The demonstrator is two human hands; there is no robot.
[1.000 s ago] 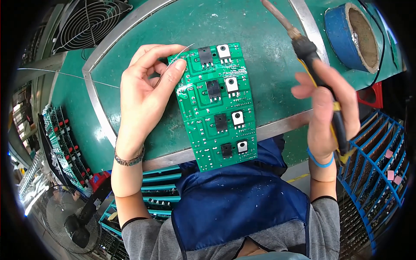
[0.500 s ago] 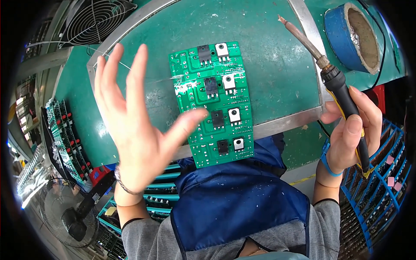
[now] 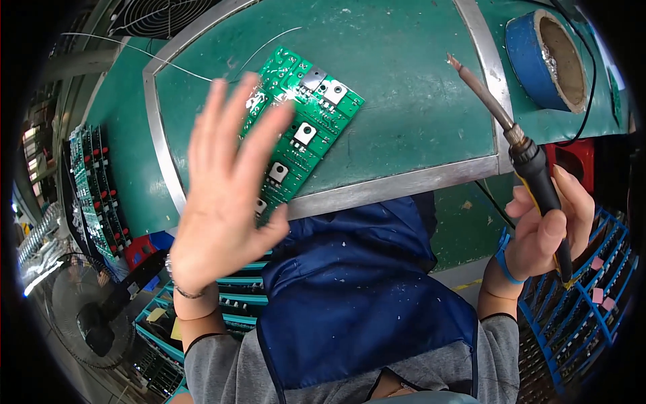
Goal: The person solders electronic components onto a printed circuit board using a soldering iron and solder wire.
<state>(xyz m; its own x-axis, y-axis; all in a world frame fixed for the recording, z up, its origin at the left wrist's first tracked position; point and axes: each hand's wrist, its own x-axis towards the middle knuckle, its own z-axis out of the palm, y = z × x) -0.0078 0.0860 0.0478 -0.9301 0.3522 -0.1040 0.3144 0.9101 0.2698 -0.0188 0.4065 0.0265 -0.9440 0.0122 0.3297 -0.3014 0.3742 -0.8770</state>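
A green circuit board (image 3: 316,149) lies turned at a slant on the green bench. White and black flat three-legged components stand in rows on it. My left hand (image 3: 225,202) is over the board's left side, fingers stretched and slightly blurred, hiding part of it. The thumb is by the board's near end; whether it touches cannot be made out. A thin silvery wire (image 3: 171,64) runs from the far left to the left fingertips, and another length curves beyond the board. My right hand (image 3: 525,249) holds a soldering iron (image 3: 531,161) by its black handle, tip raised over the bench.
A metal strip (image 3: 404,182) edges the bench. At the far right stands a thick blue ring (image 3: 525,60) with a grey inside. Circuit boards (image 3: 101,195) stand at the left, and a blue rack (image 3: 585,296) is at the lower right. A black fan grille (image 3: 165,13) is at the far left.
The board has turned clockwise and shifted left and away from me onto the bench. My left hand has moved over it. The soldering iron has shifted slightly right and nearer.
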